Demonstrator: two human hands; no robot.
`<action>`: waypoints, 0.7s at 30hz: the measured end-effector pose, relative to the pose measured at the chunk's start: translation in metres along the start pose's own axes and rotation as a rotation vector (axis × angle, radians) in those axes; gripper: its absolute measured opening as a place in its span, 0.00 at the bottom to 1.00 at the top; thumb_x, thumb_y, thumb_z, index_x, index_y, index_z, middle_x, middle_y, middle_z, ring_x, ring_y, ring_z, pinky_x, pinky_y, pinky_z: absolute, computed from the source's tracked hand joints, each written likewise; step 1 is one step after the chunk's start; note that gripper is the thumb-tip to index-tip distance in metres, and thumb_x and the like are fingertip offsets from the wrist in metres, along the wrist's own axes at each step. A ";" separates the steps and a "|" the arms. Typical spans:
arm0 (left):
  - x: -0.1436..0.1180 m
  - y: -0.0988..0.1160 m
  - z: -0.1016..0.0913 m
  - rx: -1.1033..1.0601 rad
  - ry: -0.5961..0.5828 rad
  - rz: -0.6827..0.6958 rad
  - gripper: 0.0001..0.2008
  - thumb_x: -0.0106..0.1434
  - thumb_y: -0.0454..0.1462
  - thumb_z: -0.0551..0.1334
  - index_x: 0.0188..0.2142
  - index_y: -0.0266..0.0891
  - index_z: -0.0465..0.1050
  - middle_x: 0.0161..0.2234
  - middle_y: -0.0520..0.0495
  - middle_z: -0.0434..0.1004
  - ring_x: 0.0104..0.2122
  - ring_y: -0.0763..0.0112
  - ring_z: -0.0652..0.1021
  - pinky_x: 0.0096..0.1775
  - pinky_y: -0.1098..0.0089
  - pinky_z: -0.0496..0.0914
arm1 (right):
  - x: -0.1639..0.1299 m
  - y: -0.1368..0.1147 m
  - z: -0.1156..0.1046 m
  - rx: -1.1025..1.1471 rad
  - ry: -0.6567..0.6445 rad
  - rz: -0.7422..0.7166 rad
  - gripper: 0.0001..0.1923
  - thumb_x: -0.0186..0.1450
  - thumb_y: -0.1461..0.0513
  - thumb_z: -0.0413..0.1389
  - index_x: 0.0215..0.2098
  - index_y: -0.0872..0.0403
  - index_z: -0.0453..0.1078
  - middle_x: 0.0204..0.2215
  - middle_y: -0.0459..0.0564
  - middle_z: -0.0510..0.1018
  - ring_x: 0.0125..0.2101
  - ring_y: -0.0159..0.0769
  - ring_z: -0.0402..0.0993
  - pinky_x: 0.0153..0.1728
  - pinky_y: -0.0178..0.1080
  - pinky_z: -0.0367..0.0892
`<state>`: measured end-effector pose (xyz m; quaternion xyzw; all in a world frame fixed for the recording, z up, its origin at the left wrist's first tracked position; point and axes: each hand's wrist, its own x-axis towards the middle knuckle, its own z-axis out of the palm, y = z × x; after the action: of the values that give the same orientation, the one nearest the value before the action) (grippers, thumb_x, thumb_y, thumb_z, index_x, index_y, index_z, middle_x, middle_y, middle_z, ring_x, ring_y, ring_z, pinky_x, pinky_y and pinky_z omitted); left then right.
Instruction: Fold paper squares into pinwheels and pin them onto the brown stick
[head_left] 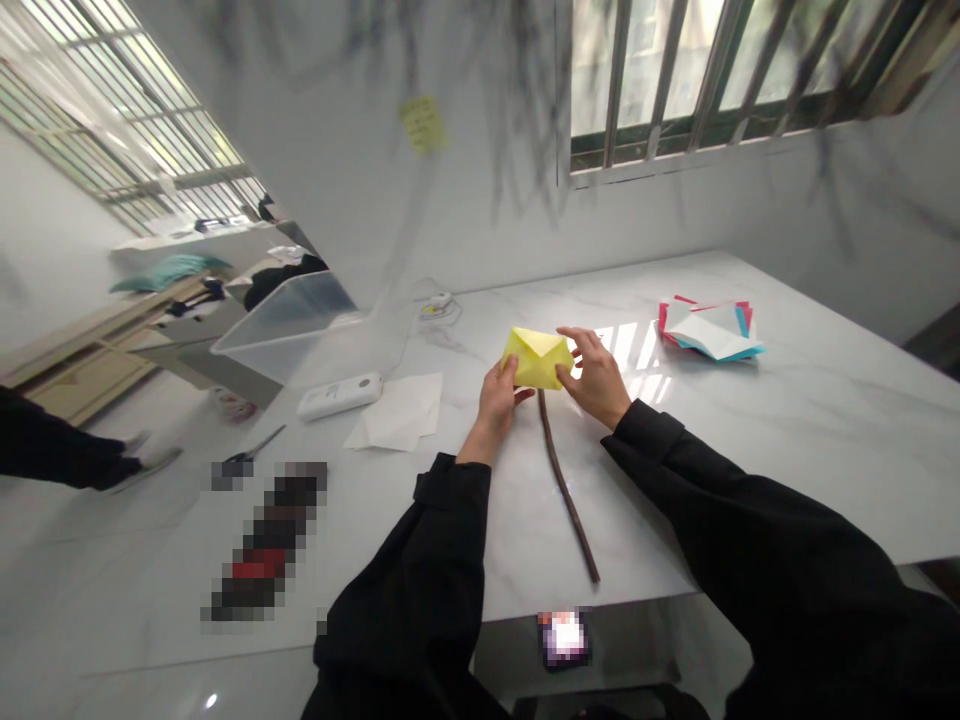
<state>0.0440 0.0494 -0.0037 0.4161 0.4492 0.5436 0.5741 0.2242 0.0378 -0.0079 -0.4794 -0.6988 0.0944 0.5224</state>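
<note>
Between my two hands, above the table, is a yellow paper envelope (541, 366) with its pointed flap facing me. My left hand (498, 400) grips its left end, thumb on the front and fingers behind. At the right end, my right hand (596, 380) pinches the lower corner with its thumb, while the index finger reaches over the top edge. Some fingertips are hidden behind the paper. Under the envelope a thin brown stick (562, 480) lies on the white marbled table (810, 450), its upper end covered by the envelope.
Coloured papers (712, 330) lie at the back right. To the left are white sheets (397, 412), a white device (340, 396), scissors (255, 450) and a clear plastic bin (289, 325). A blurred dark object (270, 540) sits front left. A person's legs (67, 445) show far left.
</note>
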 end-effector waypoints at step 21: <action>0.008 -0.007 -0.006 0.103 -0.157 0.170 0.26 0.47 0.41 0.77 0.45 0.36 0.78 0.44 0.40 0.85 0.41 0.60 0.82 0.45 0.64 0.76 | 0.008 0.029 -0.006 0.187 -0.007 0.125 0.25 0.63 0.62 0.59 0.59 0.50 0.76 0.56 0.53 0.81 0.46 0.44 0.80 0.50 0.48 0.77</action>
<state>0.0395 0.0570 -0.0124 0.5229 0.3934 0.5321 0.5373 0.2456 0.0570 -0.0181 -0.4707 -0.6577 0.1933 0.5555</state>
